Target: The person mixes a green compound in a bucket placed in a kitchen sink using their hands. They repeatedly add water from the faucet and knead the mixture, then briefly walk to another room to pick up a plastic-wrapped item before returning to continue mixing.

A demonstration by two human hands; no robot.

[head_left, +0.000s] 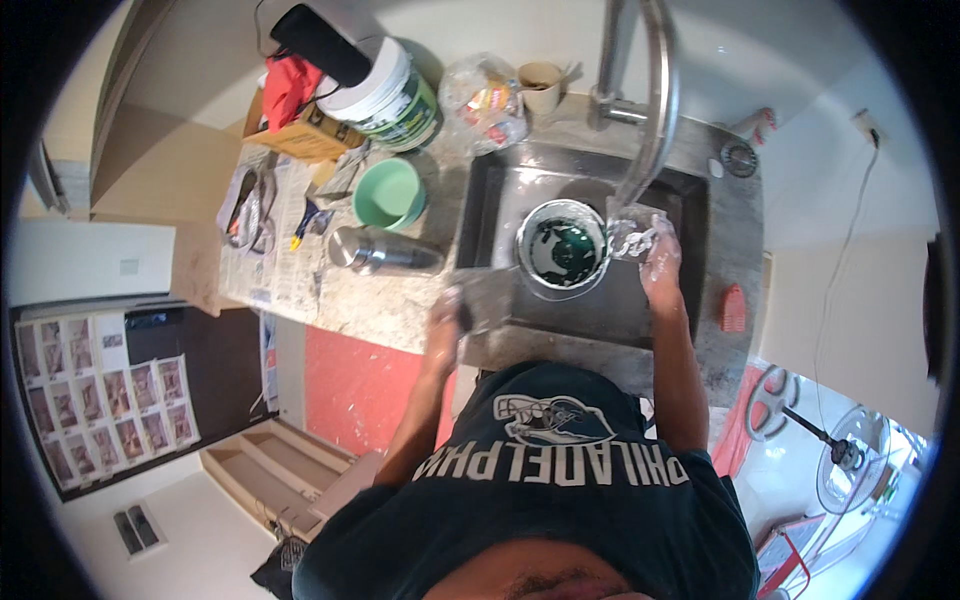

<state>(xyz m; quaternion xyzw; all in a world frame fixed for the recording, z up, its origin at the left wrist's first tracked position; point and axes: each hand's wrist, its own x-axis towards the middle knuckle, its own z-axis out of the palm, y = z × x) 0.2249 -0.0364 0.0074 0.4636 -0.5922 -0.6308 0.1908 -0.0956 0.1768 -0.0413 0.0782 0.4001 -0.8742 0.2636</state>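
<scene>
Left hand: closed round the near end of a flat grey blade-like tool (488, 300), over the sink's left edge; this left hand (443, 325) is motion-blurred, so don't ask me about exact finger placement.
Right hand: looks curled round a white, crumpled wad (632, 241); the right hand (662, 262) has white smears on it and sits just right of the bucket. Foam or paint? Can't tell.
Flat tool: I'd guess light and stiff, probably slick if wet. Hold it by the near end, keep fingers off the edges.
White wad: seems soft and squishy, likely slippery. Bunch it in the palm.
Bucket: the white bucket (529, 266) stands in the sink, streaked dark green inside. Probably light-ish but slimy, so take the rim.
Sink: dark metal sink (620, 318), with a tall faucet (662, 105) arching over it.
Table to the left: on the table (375, 308), a steel bottle (385, 250) lies on its side just below a mint-green bowl (388, 195).
</scene>
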